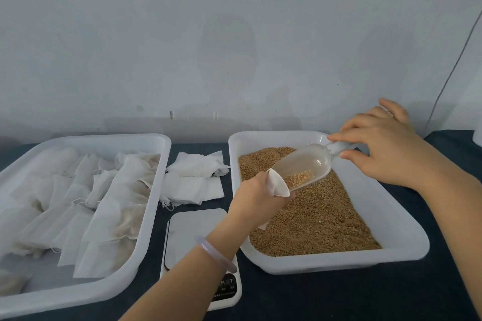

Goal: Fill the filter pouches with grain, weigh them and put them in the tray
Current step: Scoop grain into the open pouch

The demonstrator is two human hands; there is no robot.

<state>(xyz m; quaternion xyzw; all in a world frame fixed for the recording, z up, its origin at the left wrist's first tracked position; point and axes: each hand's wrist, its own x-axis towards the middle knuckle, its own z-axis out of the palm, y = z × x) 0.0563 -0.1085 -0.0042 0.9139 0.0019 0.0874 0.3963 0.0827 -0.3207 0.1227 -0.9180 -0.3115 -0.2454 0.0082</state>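
the l hand [257, 197] grips an open filter pouch [279, 185] over the grain tray [407, 234], while the r hand [383, 146] pinches the handle of a clear scoop [305, 165], tilted w/ its mouth touching the pouch & a few grains inside. a loose pile of empty pouches [194, 180] lies btwn the two trays, behind the scale [193, 237], which the l forearm w/ a pale bangle [215, 254] partly covers; filled pouches [86, 206] crowd the left tray [154, 154]. everything sits on a dark blue cloth [339, 294] against a plain pale wall [234, 34], w/ a thin cable [455, 66] running down it at far right.
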